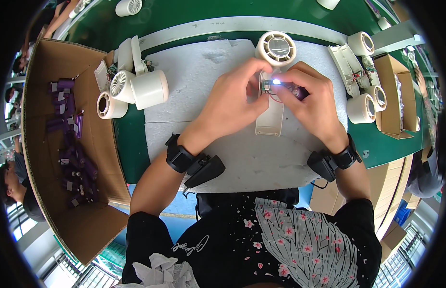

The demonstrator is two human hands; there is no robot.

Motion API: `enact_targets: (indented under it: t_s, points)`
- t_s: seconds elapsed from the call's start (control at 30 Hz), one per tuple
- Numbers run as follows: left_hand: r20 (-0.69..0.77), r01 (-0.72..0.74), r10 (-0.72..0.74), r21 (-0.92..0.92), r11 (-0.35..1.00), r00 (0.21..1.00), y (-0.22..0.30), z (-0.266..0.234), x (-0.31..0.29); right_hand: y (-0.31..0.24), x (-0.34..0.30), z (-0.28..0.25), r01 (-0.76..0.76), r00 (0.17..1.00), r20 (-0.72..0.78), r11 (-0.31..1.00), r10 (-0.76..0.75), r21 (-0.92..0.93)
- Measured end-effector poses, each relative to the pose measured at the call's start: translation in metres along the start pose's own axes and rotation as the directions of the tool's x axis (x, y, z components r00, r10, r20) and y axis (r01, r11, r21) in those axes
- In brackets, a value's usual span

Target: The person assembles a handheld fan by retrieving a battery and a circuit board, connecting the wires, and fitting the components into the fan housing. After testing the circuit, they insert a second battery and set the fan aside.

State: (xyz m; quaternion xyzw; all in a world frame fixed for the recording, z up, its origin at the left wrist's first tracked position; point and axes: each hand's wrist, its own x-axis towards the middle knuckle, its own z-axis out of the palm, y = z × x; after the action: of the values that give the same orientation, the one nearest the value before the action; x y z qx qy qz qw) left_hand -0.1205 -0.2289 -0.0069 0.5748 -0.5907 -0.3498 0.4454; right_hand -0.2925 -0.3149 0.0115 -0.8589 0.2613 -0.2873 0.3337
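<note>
A cream handheld-fan housing (269, 120) lies on the white foam sheet with its round slotted head pointing away from me. My left hand (232, 96) grips the housing's middle from the left, thumb and fingers on either side of a small green circuit board (266, 86). A bright white-blue light (276, 81) glows at the board. From the right, my right hand (311, 89) closes its fingers beside the light, with a purple battery cell (300, 92) in its grasp. A thin red wire shows between the hands. The fingertips partly hide the board.
A cardboard box (108, 165) of purple battery cells stands at left. Cream fan parts (151, 90) sit between it and the foam sheet (194, 62). More fan housings (361, 108) and a smaller carton (387, 96) are at right. A pale rail (199, 30) crosses behind the foam.
</note>
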Motion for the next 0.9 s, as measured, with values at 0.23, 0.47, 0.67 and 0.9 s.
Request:
enact_targets:
  t_s: [0.23, 0.47, 0.67, 0.9]
  points:
    - [-0.013, 0.004, -0.004, 0.032, 0.999, 1.0, 0.0003, 0.0008, 0.0002, 0.0007, 0.0001, 0.0028, 0.103, 0.993, -0.046, 0.992, -0.106, -0.067]
    - [-0.005, 0.025, -0.025, 0.04, 0.999, 1.0, 0.002, 0.0003, 0.0006, -0.0034, 0.0007, 0.0037, -0.037, 0.996, -0.078, 0.996, 0.031, -0.079]
    - [-0.001, 0.025, -0.025, 0.041, 0.999, 1.0, -0.0004, -0.0002, 0.0004, -0.0024, -0.0003, 0.0031, 0.012, 0.998, -0.063, 0.995, -0.018, -0.103]
    - [0.005, -0.006, 0.007, -0.095, 0.995, 1.0, -0.0061, -0.0029, 0.0023, -0.0033, -0.0011, 0.0034, -0.001, 0.998, -0.066, 0.995, -0.006, -0.101]
